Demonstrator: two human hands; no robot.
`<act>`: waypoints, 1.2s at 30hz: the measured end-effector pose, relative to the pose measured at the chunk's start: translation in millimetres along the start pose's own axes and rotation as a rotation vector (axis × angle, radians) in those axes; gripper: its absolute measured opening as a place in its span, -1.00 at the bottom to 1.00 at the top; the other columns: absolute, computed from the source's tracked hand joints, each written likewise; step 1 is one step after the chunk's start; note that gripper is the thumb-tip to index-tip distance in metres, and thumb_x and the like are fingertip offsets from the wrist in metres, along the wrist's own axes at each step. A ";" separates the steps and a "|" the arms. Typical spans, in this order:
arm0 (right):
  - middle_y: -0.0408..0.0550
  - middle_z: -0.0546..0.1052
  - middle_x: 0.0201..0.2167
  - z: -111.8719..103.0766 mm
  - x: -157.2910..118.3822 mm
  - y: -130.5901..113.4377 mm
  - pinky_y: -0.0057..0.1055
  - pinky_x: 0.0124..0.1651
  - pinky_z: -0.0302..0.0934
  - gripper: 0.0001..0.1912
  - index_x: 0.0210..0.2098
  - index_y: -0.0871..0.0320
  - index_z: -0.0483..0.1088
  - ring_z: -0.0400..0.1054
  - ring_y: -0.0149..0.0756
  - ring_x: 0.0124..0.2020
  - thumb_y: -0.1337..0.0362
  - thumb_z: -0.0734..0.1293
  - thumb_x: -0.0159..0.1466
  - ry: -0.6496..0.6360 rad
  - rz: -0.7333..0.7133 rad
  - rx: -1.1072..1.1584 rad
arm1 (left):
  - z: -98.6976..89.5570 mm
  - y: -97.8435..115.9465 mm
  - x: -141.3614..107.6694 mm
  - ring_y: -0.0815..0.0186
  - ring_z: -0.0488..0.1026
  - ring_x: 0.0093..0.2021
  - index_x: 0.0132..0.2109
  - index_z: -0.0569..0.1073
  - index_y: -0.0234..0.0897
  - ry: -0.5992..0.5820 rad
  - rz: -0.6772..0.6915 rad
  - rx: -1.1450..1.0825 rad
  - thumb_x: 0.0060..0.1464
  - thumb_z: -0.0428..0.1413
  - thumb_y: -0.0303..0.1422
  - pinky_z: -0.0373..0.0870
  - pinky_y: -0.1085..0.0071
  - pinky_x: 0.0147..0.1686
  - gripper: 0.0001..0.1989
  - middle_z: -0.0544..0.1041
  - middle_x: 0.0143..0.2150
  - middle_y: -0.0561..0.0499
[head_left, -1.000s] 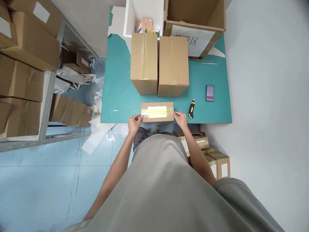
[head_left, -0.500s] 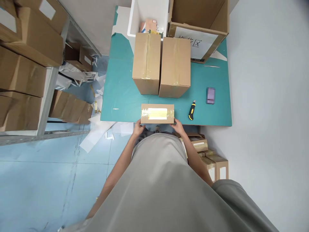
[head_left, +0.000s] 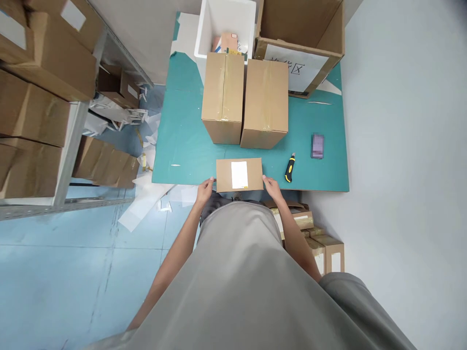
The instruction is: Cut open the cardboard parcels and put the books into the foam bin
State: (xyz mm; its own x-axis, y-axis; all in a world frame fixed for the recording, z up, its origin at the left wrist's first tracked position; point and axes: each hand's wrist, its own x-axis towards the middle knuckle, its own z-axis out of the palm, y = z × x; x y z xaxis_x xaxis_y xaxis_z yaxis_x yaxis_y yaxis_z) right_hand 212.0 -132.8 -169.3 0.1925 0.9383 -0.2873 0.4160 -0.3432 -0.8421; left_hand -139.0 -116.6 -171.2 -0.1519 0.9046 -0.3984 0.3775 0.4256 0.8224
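A small brown cardboard box (head_left: 224, 176) lies at the front edge of the green-topped table (head_left: 182, 160), its near side slightly over the edge. A white label (head_left: 239, 175) faces up on it. My left hand (head_left: 205, 190) is at the box's left end, its fingers drawn together and the fingertips reaching the cardboard. At the right end, my right hand (head_left: 272, 187) grips the edge with thumb and fingers. To the right lies a black and yellow utility knife (head_left: 290, 168). Two larger taped cartons, a left one (head_left: 223, 92) and a right one (head_left: 265, 97), stand just behind the box.
A white bin (head_left: 200, 48) with small packets and a big open carton (head_left: 302, 65) stand at the back. A phone-like device (head_left: 317, 146) lies at the right. Shelves of cartons (head_left: 54, 63) flank the left; more boxes (head_left: 324, 248) sit under the table's right side.
The small box has been turned: its taped side with a yellowish strip faced up before, and now the face with the white label does. My left hand has shifted slightly outward and up.
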 end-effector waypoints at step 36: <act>0.11 0.69 -0.26 -8.4 -2.5 -37.3 -0.18 0.00 0.44 -0.30 -0.11 0.18 0.72 0.56 -0.02 -0.21 -0.30 0.25 0.40 0.083 -0.153 -0.151 | -12.3 36.5 -9.0 -0.01 0.57 0.22 -0.12 0.72 -0.29 0.160 0.121 -0.041 0.24 0.25 -0.05 0.61 0.13 0.11 -0.62 0.65 0.16 -0.26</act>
State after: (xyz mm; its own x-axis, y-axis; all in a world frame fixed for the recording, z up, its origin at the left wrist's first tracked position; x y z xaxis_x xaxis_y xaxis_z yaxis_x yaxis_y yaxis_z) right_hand 203.4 -122.7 -133.4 0.1866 0.9754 -0.1176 0.5735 -0.2053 -0.7931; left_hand -135.1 -108.9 -132.6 -0.2523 0.9403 -0.2285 0.3651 0.3112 0.8774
